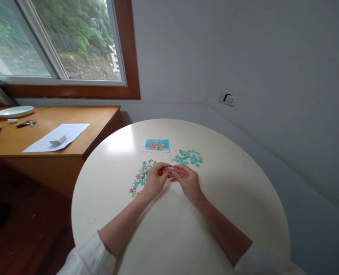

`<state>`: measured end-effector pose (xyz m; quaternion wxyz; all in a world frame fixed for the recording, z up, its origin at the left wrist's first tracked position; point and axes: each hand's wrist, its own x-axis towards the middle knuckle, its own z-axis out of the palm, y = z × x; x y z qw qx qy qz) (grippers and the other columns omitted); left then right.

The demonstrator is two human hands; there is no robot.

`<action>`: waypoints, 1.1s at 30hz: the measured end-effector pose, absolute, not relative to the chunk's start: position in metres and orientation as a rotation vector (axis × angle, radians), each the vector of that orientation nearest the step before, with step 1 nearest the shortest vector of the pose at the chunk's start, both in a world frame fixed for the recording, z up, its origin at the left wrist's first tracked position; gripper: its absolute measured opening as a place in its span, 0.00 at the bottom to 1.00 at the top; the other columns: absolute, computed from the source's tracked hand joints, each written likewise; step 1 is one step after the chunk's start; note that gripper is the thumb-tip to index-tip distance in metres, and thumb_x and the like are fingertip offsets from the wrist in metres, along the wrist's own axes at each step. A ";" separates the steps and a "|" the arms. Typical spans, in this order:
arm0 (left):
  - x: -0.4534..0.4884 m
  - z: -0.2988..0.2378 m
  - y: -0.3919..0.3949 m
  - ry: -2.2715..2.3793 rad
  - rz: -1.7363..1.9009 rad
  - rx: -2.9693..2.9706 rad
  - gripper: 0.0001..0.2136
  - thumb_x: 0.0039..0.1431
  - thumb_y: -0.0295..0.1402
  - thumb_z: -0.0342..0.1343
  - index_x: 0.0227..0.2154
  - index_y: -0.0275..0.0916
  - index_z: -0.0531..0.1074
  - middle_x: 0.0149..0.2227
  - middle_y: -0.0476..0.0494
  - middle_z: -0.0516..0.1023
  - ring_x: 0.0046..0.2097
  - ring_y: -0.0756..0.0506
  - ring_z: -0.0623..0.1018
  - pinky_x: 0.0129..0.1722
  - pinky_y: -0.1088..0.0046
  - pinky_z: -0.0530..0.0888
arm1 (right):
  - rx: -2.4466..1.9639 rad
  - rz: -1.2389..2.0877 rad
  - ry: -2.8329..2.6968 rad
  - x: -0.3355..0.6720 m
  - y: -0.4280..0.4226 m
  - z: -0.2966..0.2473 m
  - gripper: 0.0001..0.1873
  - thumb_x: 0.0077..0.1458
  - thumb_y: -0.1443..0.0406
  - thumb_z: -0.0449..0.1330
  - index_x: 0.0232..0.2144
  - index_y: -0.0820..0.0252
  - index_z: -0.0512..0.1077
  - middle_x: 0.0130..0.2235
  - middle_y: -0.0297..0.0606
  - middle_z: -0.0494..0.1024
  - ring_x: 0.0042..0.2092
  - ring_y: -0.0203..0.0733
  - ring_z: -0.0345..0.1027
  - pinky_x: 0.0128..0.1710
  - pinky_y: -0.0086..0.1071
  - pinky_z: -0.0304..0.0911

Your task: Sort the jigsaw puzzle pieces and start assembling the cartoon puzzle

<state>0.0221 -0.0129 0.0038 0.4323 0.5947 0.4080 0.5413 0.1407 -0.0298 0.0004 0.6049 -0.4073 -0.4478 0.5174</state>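
Note:
Between the fingertips of both hands is a small teal-and-white jigsaw puzzle piece (172,169). My left hand (158,176) pinches it from the left, and my right hand (187,178) from the right, with the fingertips meeting above the table. A pile of mixed-colour puzzle pieces (140,176) lies beside my left hand and is partly hidden by it. Beyond my right hand is a looser spread of teal and pale green pieces (188,156). Behind both hands lies a picture card (157,145) showing a pink and a yellow cartoon figure on blue.
The round white table (169,229) carries all the pieces. At the left stands a wooden desk (100,118) with a white sheet (72,131), a small white box (58,140) and a white plate (16,111). A wall socket (230,100) is at the back right.

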 end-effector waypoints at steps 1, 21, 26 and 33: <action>0.022 0.004 -0.013 1.027 1.350 1.493 0.05 0.46 0.32 0.56 0.26 0.35 0.71 0.22 0.49 0.71 0.25 0.52 0.71 0.26 0.77 0.68 | -0.941 1.186 -1.049 0.140 -0.031 0.001 0.19 0.36 0.58 0.67 0.31 0.60 0.68 0.24 0.32 0.77 0.26 0.39 0.72 0.24 0.32 0.70; 0.020 0.013 -0.020 1.054 1.253 1.503 0.13 0.51 0.41 0.52 0.19 0.38 0.62 0.15 0.54 0.65 0.18 0.54 0.67 0.17 0.79 0.63 | -0.938 1.068 -1.264 0.134 -0.039 -0.002 0.15 0.45 0.59 0.63 0.32 0.56 0.62 0.24 0.28 0.72 0.25 0.35 0.70 0.26 0.29 0.68; 0.020 0.011 -0.021 1.110 1.266 1.520 0.14 0.51 0.43 0.51 0.19 0.39 0.60 0.14 0.55 0.64 0.18 0.53 0.66 0.17 0.78 0.62 | -0.939 1.083 -1.258 0.134 -0.038 -0.002 0.15 0.45 0.58 0.62 0.31 0.57 0.62 0.23 0.29 0.72 0.24 0.35 0.70 0.25 0.30 0.68; 0.022 0.013 -0.021 1.236 1.303 1.522 0.17 0.53 0.44 0.48 0.15 0.40 0.56 0.13 0.55 0.59 0.17 0.53 0.62 0.17 0.77 0.59 | -0.924 1.150 -1.228 0.130 -0.043 0.003 0.14 0.42 0.59 0.64 0.30 0.57 0.64 0.22 0.28 0.73 0.23 0.35 0.70 0.25 0.29 0.69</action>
